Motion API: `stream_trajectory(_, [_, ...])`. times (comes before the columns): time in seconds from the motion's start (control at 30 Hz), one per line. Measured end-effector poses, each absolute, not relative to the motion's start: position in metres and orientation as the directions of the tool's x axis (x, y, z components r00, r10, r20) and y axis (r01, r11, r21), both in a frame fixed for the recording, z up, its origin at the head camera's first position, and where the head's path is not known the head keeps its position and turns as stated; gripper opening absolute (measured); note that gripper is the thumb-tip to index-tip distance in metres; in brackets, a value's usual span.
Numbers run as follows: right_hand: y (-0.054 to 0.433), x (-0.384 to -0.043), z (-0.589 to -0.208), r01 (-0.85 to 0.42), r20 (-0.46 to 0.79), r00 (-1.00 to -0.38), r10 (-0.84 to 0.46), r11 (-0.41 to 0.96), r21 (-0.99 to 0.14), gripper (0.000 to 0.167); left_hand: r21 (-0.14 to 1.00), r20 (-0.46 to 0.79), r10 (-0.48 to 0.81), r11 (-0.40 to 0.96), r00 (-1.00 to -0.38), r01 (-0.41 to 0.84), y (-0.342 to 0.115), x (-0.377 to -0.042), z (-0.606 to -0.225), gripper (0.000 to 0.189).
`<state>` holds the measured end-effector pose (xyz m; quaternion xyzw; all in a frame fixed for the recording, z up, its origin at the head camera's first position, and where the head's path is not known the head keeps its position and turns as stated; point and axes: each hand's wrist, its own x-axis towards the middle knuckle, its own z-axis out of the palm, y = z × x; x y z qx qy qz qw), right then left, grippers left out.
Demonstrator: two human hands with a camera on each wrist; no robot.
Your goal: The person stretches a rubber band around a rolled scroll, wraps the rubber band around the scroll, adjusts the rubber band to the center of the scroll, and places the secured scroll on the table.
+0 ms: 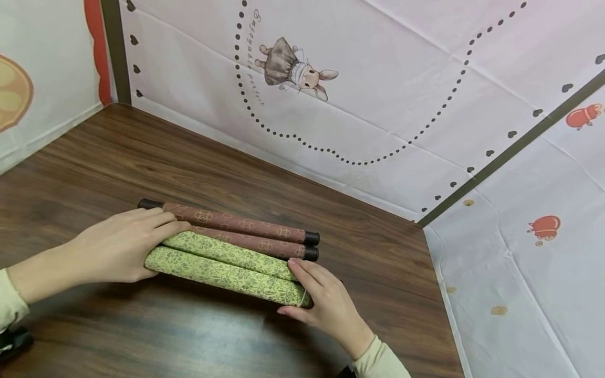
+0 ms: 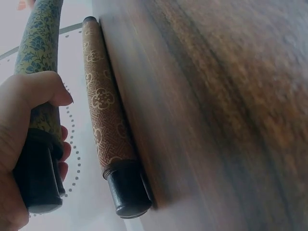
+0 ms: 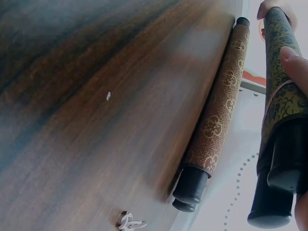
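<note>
Two rolled scrolls in yellow-green floral cloth, a near one (image 1: 222, 274) and a far one (image 1: 231, 252), lie side by side between my hands. My left hand (image 1: 127, 242) grips their left ends, with its thumb on the near side. At the other end my right hand (image 1: 328, 299) holds both, fingers on top and thumb at the near side. Black end knobs (image 3: 286, 161) stick out past the right hand. Both wrist views show the green pair raised off the table. Just beyond lie two brown patterned scrolls (image 1: 236, 222) with black ends, parallel to the green ones.
The dark wood table (image 1: 378, 252) carries the brown scrolls. White printed cloth walls (image 1: 354, 105) stand along its back, left and right. A small silvery metal piece (image 3: 129, 222) shows low in the right wrist view, near a tiny white fleck (image 3: 109, 96).
</note>
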<state>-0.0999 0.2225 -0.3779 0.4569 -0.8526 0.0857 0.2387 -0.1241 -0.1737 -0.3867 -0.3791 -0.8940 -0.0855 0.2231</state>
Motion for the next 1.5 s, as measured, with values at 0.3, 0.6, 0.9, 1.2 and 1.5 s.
stream_trajectory(0.3, [0.231, -0.1, -0.373, -0.803, 0.455, -0.53, -0.715, 0.596, 0.002, 0.101, -0.009, 0.482, 0.625, 0.705, -0.614, 0.709, -0.175, -0.125, -0.385, 0.089])
stream_trajectory(0.6, [0.243, -0.1, -0.371, -0.786, 0.46, -0.548, -0.698, 0.618, 0.001, 0.092, -0.033, 0.507, 0.631, 0.695, -0.587, 0.718, -0.178, -0.128, -0.382, 0.093])
stream_trajectory(0.9, [0.239, -0.101, -0.374, -0.814, 0.464, -0.513, -0.722, 0.581, 0.005, 0.09, -0.03, 0.5, 0.63, 0.698, -0.594, 0.715, -0.177, -0.127, -0.383, 0.089])
stream_trajectory(1.2, [0.23, -0.101, -0.377, -0.839, 0.47, -0.482, -0.739, 0.545, -0.003, 0.089, -0.033, 0.487, 0.643, 0.69, -0.591, 0.723, -0.176, -0.124, -0.383, 0.091])
stream_trajectory(1.5, [0.225, -0.102, -0.376, -0.84, 0.458, -0.477, -0.75, 0.543, 0.015, 0.092, -0.025, 0.484, 0.638, 0.695, -0.599, 0.719, -0.176, -0.124, -0.384, 0.091])
